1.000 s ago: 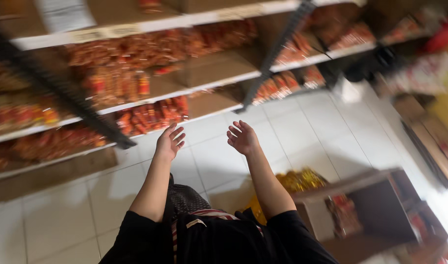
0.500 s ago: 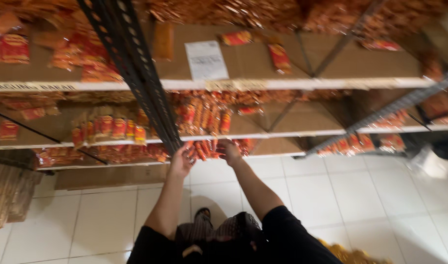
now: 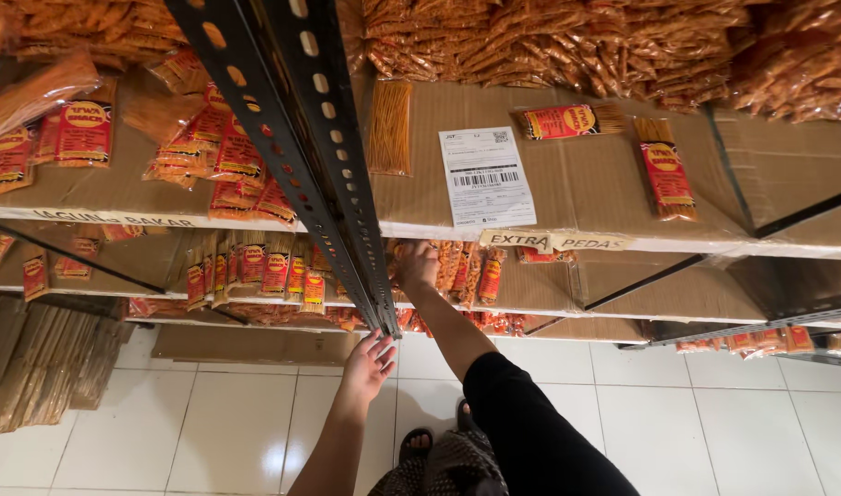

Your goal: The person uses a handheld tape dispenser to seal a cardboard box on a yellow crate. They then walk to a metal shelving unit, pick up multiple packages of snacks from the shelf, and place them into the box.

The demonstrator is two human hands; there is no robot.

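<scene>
Black sleeve (image 3: 530, 422) on the right arm (left arm bare), dark sandals (image 3: 417, 445)

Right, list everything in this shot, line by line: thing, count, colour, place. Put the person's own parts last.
Snack packets: many, clear with orange sticks and red-yellow labels, on all shelf levels.
Shelf upright: one, dark perforated metal, running from top centre down to the left hand.
Shelf boards: several, lined with brown cardboard, white front edges.
Paper label: one, white, stuck on the upper board.
Flattened cardboard: a stack, brown, lower left on the floor.
Floor tiles: white, below the shelves.
Sandalled foot: one, bottom centre.
Left hand: open, at the foot of the upright.
Right hand: reaching among the middle-shelf packets; grip unclear.
</scene>
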